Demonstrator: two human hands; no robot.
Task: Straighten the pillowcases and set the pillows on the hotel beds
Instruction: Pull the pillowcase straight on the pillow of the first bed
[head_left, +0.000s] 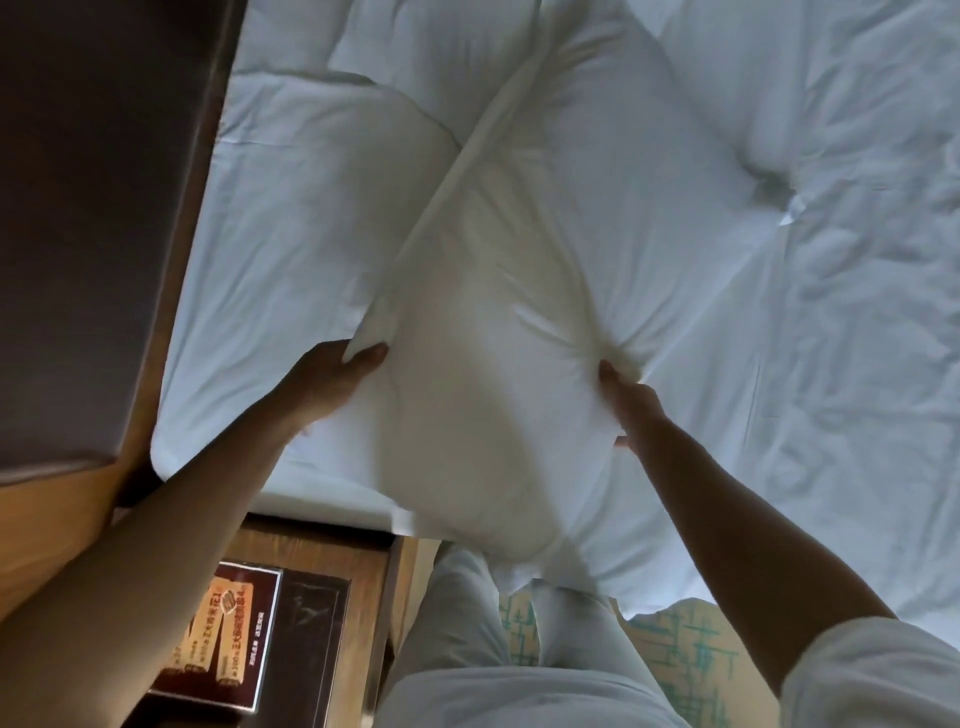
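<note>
- A white pillow (498, 332) in a creased pillowcase is held slantwise over the bed (831, 260), its near corner past the mattress edge.
- A second white pillow (311, 218) is seen lying flat at the head of the bed, partly overlapped by the first.

white pillow (498, 332) and duvet (831, 260), dark brown headboard (93, 208), teal-patterned cream carpet (685, 654).

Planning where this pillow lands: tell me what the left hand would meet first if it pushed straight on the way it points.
The left hand points up and right, into the held pillow it already grips. Beyond that lies the white duvet, though depth is unclear.
</note>
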